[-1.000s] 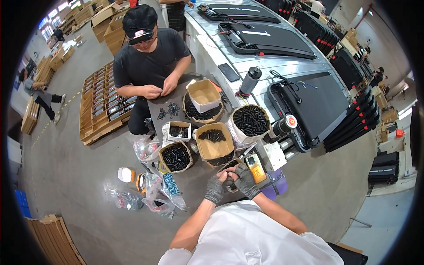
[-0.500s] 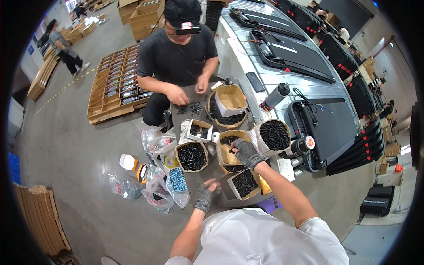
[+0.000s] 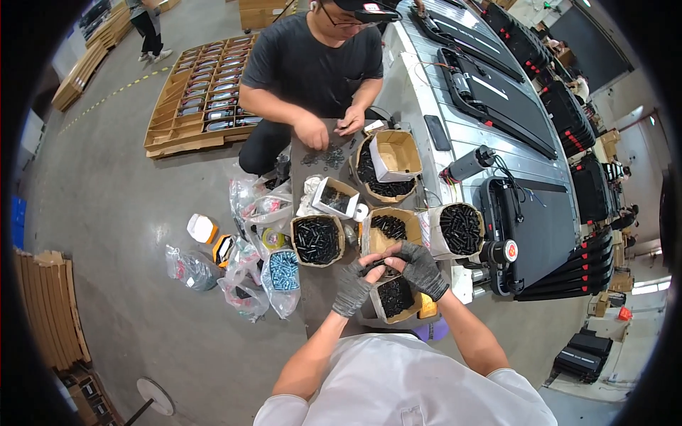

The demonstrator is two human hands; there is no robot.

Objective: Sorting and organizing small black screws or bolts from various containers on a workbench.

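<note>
A: Hands status?

B: Both in grey knit gloves, meeting over the near end of the grey worktop (image 3: 312, 160). Left hand (image 3: 353, 286) and right hand (image 3: 419, 268) are fingertip to fingertip, pinched together on a small black part (image 3: 376, 268). Too small to tell what kind.

A: Where exactly is that part?

B: Between the two hands, just above the small open cardboard box of black parts (image 3: 395, 297) at the near edge. Can't tell if it touches the box.

A: What's around it?

B: Round brown cardboard tub of black pieces (image 3: 317, 241) to the left of the hands. Open brown carton holding a few black pieces (image 3: 387, 228) right behind them. White-sided box packed with black cylinders (image 3: 460, 229) to the right. Clear plastic bag of blue parts (image 3: 283, 273) hanging off the left edge, more bags beside it on the concrete floor (image 3: 128, 213).

A: Anyone else?

B: A person in a dark grey T-shirt (image 3: 312, 60) at the far end, both hands down on loose small dark parts (image 3: 328, 153) there. Well apart from the wearer's hands.
</note>
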